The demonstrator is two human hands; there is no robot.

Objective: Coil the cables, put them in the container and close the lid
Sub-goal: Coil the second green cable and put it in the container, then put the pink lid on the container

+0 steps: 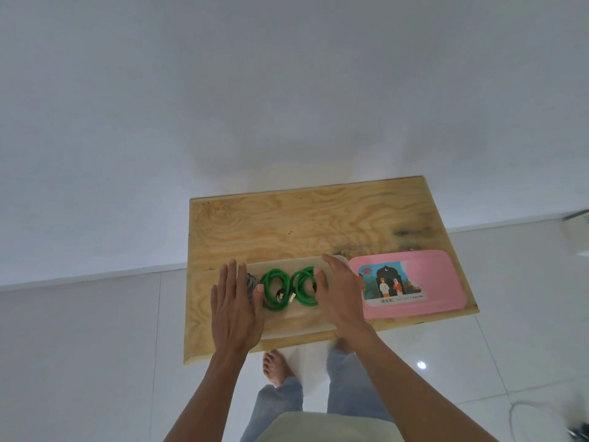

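Observation:
A clear shallow container [294, 323] lies on the wooden table [287, 224] near its front edge. Inside it rest two coiled green cables [274, 291] [305, 290] side by side, and a coiled grey cable [251, 283] at the left, partly hidden by my left hand. My left hand [234, 309] is flat with fingers apart over the container's left end. My right hand [339, 293] is spread over the right end, its thumb touching the right green coil. The pink lid [427, 282], with a picture sticker, lies flat on the table to the right of the container.
The table's back half is bare wood with dark stains at the right. Below the front edge are my legs and bare feet on a white tiled floor. A white wall stands behind. A loose cable lies on the floor at the bottom right.

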